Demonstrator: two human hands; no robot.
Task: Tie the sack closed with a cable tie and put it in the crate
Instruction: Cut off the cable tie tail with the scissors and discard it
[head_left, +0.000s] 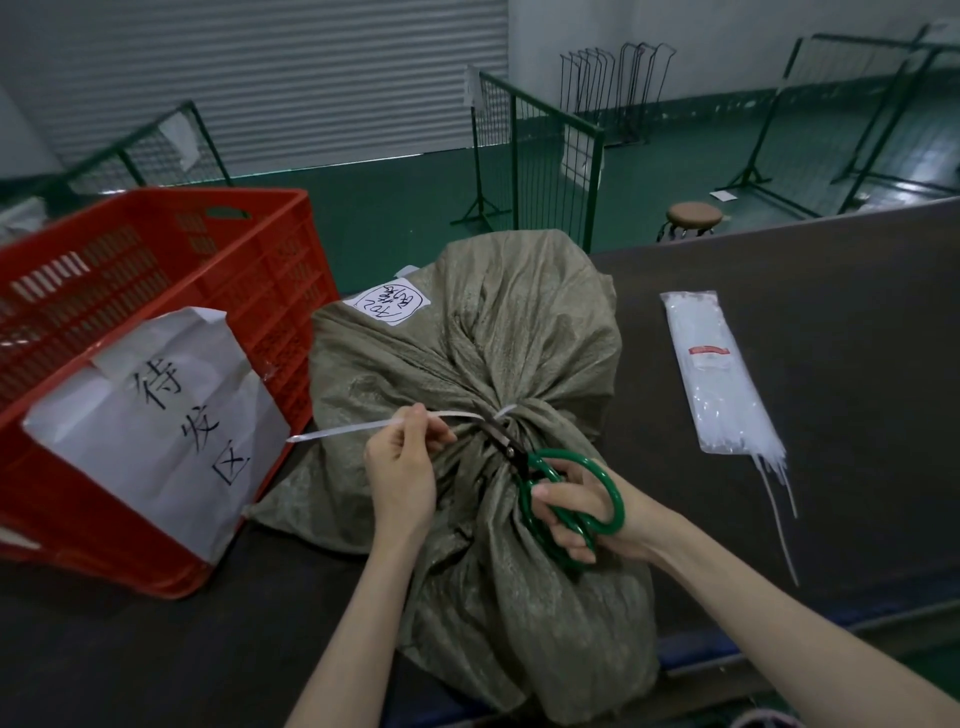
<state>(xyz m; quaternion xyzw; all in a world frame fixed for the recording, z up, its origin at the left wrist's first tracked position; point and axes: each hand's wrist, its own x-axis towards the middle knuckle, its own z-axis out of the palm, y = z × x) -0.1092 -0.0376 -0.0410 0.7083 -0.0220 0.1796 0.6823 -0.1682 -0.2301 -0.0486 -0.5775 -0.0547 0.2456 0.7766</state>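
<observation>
Evidently soft and bulky, the woven sack (467, 415) lay on the dark surface (805, 364) beside the red crate (171, 291). Left grip (402, 470) pinched the cable tie (363, 427) tail; right grip (576, 512) held green scissors (550, 478) just beyond it, at the cinched neck, the best handhold.

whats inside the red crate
The red crate shows only bare slatted walls and floor in the part that is visible. A white paper sign hangs on its near wall and covers the front corner, so that part cannot be checked.
</observation>
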